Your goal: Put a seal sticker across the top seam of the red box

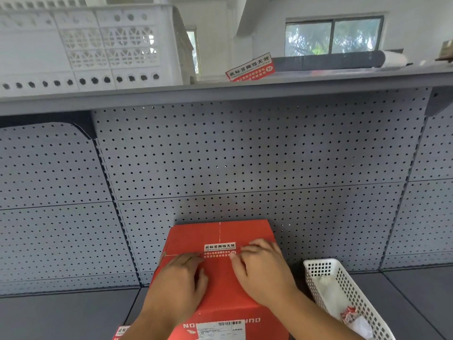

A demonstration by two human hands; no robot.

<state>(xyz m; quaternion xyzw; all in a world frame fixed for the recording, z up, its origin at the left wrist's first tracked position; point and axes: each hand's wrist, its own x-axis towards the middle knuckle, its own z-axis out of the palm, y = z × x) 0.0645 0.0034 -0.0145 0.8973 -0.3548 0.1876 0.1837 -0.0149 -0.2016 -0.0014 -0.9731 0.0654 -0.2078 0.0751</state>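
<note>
The red box (pixel 196 234) stands on the grey shelf against the pegboard, its top facing me. A red-and-white seal sticker (pixel 219 250) lies across the top seam near the middle. My left hand (pixel 180 280) rests flat on the box top, fingertips at the sticker's left end. My right hand (pixel 263 268) lies on the right side of the top, fingers curled against the sticker's right end. Neither hand grips anything. A white shipping label (pixel 220 330) is on the box's near face.
A white mesh basket (pixel 343 285) with scraps of backing paper sits right of the box. Another seal sticker (pixel 250 67) stands on the upper shelf beside a large white crate (pixel 85 45). A sticker sheet (pixel 122 331) shows at the bottom left.
</note>
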